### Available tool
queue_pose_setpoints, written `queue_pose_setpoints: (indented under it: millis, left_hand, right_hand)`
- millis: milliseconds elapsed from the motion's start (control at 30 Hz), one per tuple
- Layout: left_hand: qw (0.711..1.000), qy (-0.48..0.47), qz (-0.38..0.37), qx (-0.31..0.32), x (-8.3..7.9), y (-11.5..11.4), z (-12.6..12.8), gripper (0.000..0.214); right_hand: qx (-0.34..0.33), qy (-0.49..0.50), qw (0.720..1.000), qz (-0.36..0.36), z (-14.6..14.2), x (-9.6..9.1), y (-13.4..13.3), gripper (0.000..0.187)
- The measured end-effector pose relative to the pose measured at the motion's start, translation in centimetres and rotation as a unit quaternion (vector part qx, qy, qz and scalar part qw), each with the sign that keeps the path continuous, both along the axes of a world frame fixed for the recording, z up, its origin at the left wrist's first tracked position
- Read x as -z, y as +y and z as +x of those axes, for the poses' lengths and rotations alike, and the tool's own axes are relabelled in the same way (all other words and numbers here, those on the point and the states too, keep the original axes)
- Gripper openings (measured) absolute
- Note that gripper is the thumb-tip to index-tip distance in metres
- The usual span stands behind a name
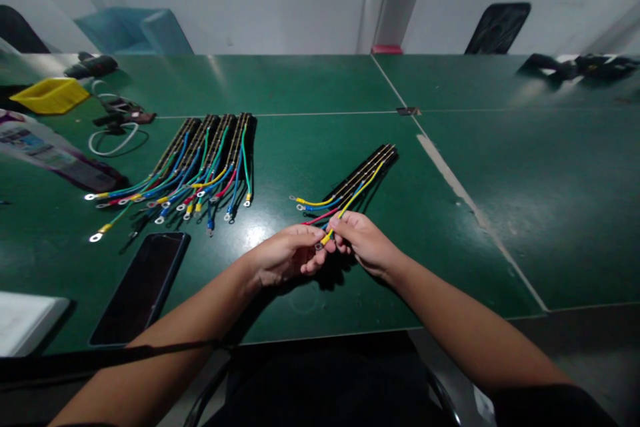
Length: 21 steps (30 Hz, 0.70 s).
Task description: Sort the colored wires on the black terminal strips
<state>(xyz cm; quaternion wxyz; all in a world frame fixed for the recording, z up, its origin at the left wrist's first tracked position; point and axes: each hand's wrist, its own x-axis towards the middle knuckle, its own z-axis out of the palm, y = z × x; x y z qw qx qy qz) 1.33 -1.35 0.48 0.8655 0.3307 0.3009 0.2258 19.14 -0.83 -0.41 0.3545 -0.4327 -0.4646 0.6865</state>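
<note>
A black terminal block [357, 177] lies slantwise on the green table, with yellow, blue and red wires leading from it toward me. My right hand [367, 243] pinches a yellow wire [361, 190] close to its ring-terminal end. The fingers of my left hand [287, 253] are closed at that same end, around the ring terminal [320, 246]; just what they grip is partly hidden. Left of my hands, another yellow wire [315, 203] and a blue one [313, 208] lie loose with ring ends. A red wire [320, 217] runs down behind my fingers.
Several wired terminal blocks [215, 140] lie side by side at left, ring ends toward me. Nearer are a dark phone [143, 290] and a white object [30, 320]. A bottle [55, 150], yellow tray [53, 95] and cable [117, 147] sit far left; dark gear [580, 68] far right.
</note>
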Motion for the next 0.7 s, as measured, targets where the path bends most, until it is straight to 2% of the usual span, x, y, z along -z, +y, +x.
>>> queue_pose_setpoints:
  millis: [267, 500, 700]
  left_hand:
    - [0.999, -0.011, -0.041, 0.001, 0.33, 0.19, 0.35, 0.021]
    - [0.999, 0.016, -0.016, -0.023, 0.02, 0.04, 0.51, 0.022]
    - [1.000, -0.003, -0.025, 0.004, 0.42, 0.19, 0.25, 0.021]
  right_hand:
    - [0.002, 0.001, 1.000, 0.001, -0.05, 0.09, 0.07, 0.031]
    - [0.007, -0.004, 1.000, -0.005, -0.15, -0.19, 0.06, 0.030]
    - [0.009, -0.011, 1.000, -0.001, -0.18, -0.17, 0.08, 0.028]
